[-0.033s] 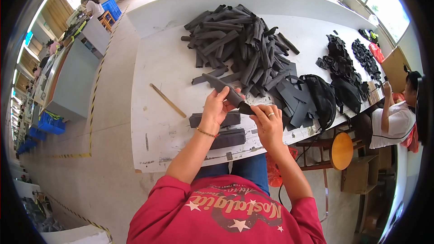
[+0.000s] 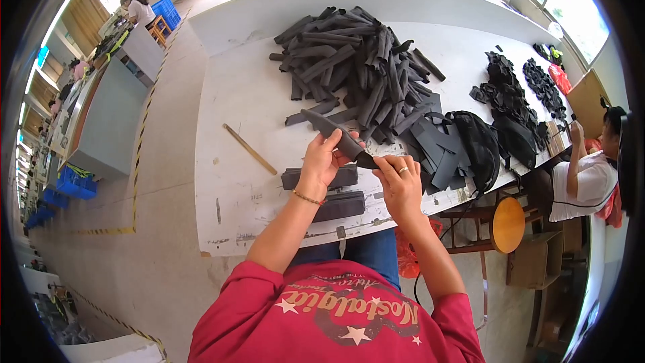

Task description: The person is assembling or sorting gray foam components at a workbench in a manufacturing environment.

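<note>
A dark grey fabric tube (image 2: 330,126) slants across my hands above the near part of the white table (image 2: 232,87). My left hand (image 2: 324,159) is closed round its middle, thumb on top. At the tube's lower right end my right hand (image 2: 402,183) pinches a black end piece, fingers curled; whether that piece is part of the tube or goes inside it I cannot tell. Under my hands lie two neat stacks of flat dark strips, a near stack (image 2: 338,207) and a farther stack (image 2: 344,176). Beyond is a big heap of similar dark tubes (image 2: 336,54).
Left of my hands lies a wooden stick (image 2: 249,149). To the right are flat dark sheets (image 2: 437,151), a black backpack (image 2: 474,144) and piles of small black pieces (image 2: 505,84). A round stool (image 2: 508,224) stands by the table edge; a co-worker (image 2: 586,178) sits at far right.
My right hand has shifted very slightly to the right at the tube's end. The left hand and the tube look unchanged.
</note>
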`<state>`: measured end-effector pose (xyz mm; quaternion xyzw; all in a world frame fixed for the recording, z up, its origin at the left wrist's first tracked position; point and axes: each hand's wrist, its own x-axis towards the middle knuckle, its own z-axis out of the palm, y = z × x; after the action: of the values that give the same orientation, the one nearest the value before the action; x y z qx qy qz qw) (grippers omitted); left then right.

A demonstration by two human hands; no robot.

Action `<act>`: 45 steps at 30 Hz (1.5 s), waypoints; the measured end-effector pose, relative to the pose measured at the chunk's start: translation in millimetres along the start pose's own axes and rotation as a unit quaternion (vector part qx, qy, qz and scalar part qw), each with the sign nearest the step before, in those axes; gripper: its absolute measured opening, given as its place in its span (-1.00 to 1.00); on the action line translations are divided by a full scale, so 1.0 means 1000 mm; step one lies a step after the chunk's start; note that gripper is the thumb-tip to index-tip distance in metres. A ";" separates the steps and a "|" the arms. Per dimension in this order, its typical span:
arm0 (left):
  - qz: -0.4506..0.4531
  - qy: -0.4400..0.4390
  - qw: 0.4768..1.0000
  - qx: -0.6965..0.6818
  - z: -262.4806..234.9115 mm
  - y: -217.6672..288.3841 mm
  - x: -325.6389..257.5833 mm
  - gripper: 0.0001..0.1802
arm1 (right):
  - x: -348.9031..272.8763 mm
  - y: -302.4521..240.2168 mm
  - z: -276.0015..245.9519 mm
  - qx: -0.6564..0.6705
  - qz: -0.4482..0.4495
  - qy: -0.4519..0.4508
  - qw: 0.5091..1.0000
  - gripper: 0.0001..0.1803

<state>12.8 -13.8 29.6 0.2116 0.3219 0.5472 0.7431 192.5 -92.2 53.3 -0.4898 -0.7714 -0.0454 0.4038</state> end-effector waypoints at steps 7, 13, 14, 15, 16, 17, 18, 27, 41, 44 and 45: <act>0.020 0.001 1.000 0.012 0.008 -0.007 -0.009 -0.78 | 0.006 -0.001 -0.002 -0.076 -0.042 0.032 0.996 -0.69; 0.023 -0.024 0.999 0.021 0.011 -0.002 -0.013 -0.79 | 0.007 0.001 -0.008 -0.090 -0.066 0.037 0.993 -0.68; 0.023 -0.024 0.999 0.020 0.010 -0.001 -0.013 -0.79 | 0.007 0.002 -0.010 -0.081 -0.075 0.034 0.993 -0.67; 0.006 -0.032 0.999 0.014 0.009 0.001 -0.012 -0.79 | 0.007 0.003 -0.012 -0.081 -0.075 0.033 0.993 -0.67; -0.011 -0.040 0.999 0.008 0.009 0.003 -0.012 -0.79 | 0.008 0.005 -0.014 -0.076 -0.087 0.027 0.993 -0.67; -0.011 -0.040 0.999 0.007 0.008 0.005 -0.011 -0.79 | 0.009 0.006 -0.015 -0.070 -0.099 0.021 0.992 -0.66; -0.026 -0.046 0.999 0.015 0.009 0.007 -0.012 -0.80 | 0.009 0.007 -0.016 -0.071 -0.099 0.020 0.992 -0.66; 0.104 0.005 0.994 0.041 0.038 -0.011 -0.039 -0.76 | 0.002 -0.008 -0.002 -0.110 -0.044 0.019 0.993 -0.52; 0.098 -0.104 0.989 -0.043 0.034 -0.018 -0.041 -0.76 | -0.005 -0.028 0.018 0.021 0.024 -0.018 0.999 -0.56; 0.154 -0.117 0.981 -0.009 0.032 -0.020 -0.043 -0.76 | -0.017 -0.019 0.016 0.061 -0.009 -0.023 0.998 -0.57; 0.146 -0.113 0.983 -0.010 0.035 -0.024 -0.044 -0.76 | -0.015 -0.020 0.017 0.059 -0.006 -0.025 0.998 -0.57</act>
<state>45.2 -62.0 49.3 0.3094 0.1965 0.6253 0.6889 169.6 -105.5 38.6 -0.4609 -0.7856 0.0100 0.4127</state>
